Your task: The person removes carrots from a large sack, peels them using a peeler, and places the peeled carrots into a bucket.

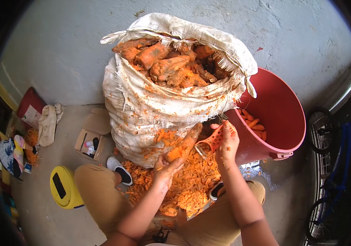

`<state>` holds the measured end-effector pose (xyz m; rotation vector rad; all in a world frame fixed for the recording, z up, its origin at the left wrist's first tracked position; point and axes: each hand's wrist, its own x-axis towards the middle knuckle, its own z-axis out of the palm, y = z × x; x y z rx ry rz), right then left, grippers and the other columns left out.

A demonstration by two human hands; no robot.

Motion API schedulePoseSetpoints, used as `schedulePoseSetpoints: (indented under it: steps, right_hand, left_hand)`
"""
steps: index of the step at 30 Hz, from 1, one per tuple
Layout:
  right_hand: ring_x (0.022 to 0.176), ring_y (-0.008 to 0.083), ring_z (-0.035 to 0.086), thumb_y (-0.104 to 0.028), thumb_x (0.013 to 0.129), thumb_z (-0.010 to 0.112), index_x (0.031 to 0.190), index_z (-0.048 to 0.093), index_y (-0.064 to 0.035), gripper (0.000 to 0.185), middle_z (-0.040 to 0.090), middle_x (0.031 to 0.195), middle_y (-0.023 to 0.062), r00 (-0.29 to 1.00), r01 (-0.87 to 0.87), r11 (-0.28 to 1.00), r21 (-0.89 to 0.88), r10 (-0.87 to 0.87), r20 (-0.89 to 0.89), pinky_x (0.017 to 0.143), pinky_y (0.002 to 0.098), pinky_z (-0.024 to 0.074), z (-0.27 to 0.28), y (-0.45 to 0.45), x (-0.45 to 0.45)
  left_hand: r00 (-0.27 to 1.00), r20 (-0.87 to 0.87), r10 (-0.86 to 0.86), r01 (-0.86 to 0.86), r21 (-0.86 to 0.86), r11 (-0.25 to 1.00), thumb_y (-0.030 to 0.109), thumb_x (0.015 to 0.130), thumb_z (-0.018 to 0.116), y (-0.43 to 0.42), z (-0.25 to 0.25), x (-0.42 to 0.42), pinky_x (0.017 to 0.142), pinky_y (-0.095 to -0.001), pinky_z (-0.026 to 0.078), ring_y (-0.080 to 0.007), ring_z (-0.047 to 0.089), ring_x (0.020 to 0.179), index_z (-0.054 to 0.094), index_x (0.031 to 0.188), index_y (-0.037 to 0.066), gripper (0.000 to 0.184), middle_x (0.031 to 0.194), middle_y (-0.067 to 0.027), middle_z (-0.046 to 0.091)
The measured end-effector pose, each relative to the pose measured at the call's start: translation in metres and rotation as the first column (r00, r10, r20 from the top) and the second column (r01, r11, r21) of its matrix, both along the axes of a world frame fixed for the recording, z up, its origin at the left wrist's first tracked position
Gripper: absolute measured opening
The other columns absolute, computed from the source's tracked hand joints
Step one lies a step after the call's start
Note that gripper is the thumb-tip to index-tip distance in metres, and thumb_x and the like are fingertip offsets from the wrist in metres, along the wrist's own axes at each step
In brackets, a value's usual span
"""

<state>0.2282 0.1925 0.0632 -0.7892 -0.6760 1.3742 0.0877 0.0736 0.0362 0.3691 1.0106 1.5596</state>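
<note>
My left hand (pixel 166 173) grips the near end of a large carrot (pixel 189 141), which is partly peeled and points up and away from me. In my right hand (pixel 228 143) is an orange peeler (pixel 214 139), its blade just right of the carrot with a small gap between them. Beneath both hands lies a heap of carrot peelings (pixel 194 176) on the floor between my legs. Straight ahead stands a big white woven sack (pixel 130 110), its mouth folded open and full of unpeeled, dirt-covered carrots (pixel 169 65). Shreds of peel stick to the sack's front.
A red tub (pixel 280 102) with peeled carrots (pixel 255 125) stands right of the sack. To the left are a cardboard box (pixel 91 133) with small items and a yellow container (pixel 66 186) carrying a phone (pixel 59 184). A bicycle (pixel 335 176) is at far right; a wall (pixel 73 49) rises behind.
</note>
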Motion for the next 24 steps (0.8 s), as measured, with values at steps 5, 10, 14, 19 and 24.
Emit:
schedulePoseSetpoints:
  steps: [5, 10, 14, 19, 24]
  right_hand:
    - [0.053, 0.0092, 0.053, -0.017, 0.087, 0.046, 0.096, 0.047, 0.0002, 0.019, 0.061, 0.073, 0.011, 0.994, -0.079, 0.996, 0.039, 0.075, 0.079, 0.048, 0.0203, 0.0429, 0.01, -0.02, -0.027]
    - [0.06, 0.0098, 0.054, -0.015, 0.086, 0.047, 0.097, 0.047, 0.0019, 0.02, 0.059, 0.073, 0.009, 0.969, -0.091, 0.995, 0.04, 0.079, 0.233, 0.054, 0.0207, 0.0443, 0.007, -0.028, -0.039]
    - [0.062, 0.0117, 0.056, -0.013, 0.085, 0.05, 0.096, 0.048, 0.0021, 0.018, 0.057, 0.074, 0.0072, 0.872, -0.001, 0.984, 0.176, -0.085, 0.482, 0.056, 0.0219, 0.0459, -0.009, -0.018, -0.04]
    - [0.06, 0.0099, 0.053, -0.009, 0.085, 0.047, 0.091, 0.049, 0.0013, 0.012, 0.058, 0.071, 0.0074, 0.907, 0.134, 0.986, 0.104, -0.164, 0.388, 0.056, 0.0211, 0.0442, -0.007, 0.011, -0.016]
    - [0.058, 0.0115, 0.053, -0.012, 0.086, 0.047, 0.096, 0.049, 0.0027, 0.018, 0.057, 0.069, 0.0083, 0.888, 0.273, 0.957, 0.093, -0.288, 0.357, 0.053, 0.0216, 0.0429, -0.014, 0.034, 0.007]
  left_hand:
    - [0.997, 0.078, -0.007, 0.005, 0.036, 0.999, 0.01, 0.069, 0.069, -0.001, 0.005, 0.013, 0.09, -0.0468, 0.036, -0.0248, 0.05, 0.099, 0.036, 0.1, 0.005, 0.046, 0.103, -0.0121, 0.048]
    - [0.995, 0.098, 0.014, -0.015, 0.007, 1.0, 0.009, 0.069, 0.068, -0.001, -0.001, 0.014, 0.086, -0.0445, 0.041, -0.0209, 0.051, 0.094, 0.036, 0.102, 0.007, 0.046, 0.101, -0.0089, 0.049]
    - [0.999, 0.012, 0.042, -0.042, -0.017, 0.999, 0.007, 0.067, 0.069, -0.001, 0.001, 0.012, 0.08, -0.0393, 0.046, -0.0193, 0.055, 0.085, 0.038, 0.097, 0.005, 0.042, 0.094, -0.0103, 0.051]
    - [0.999, 0.021, 0.03, -0.031, 0.012, 0.999, 0.005, 0.066, 0.069, -0.007, 0.001, 0.01, 0.076, -0.0347, 0.049, -0.0176, 0.056, 0.083, 0.039, 0.097, 0.003, 0.043, 0.092, -0.0112, 0.051]
    - [0.999, -0.054, -0.008, 0.01, 0.039, 0.999, 0.003, 0.064, 0.07, -0.014, -0.005, 0.003, 0.079, -0.0294, 0.046, -0.016, 0.052, 0.089, 0.039, 0.1, 0.002, 0.047, 0.096, -0.0104, 0.049]
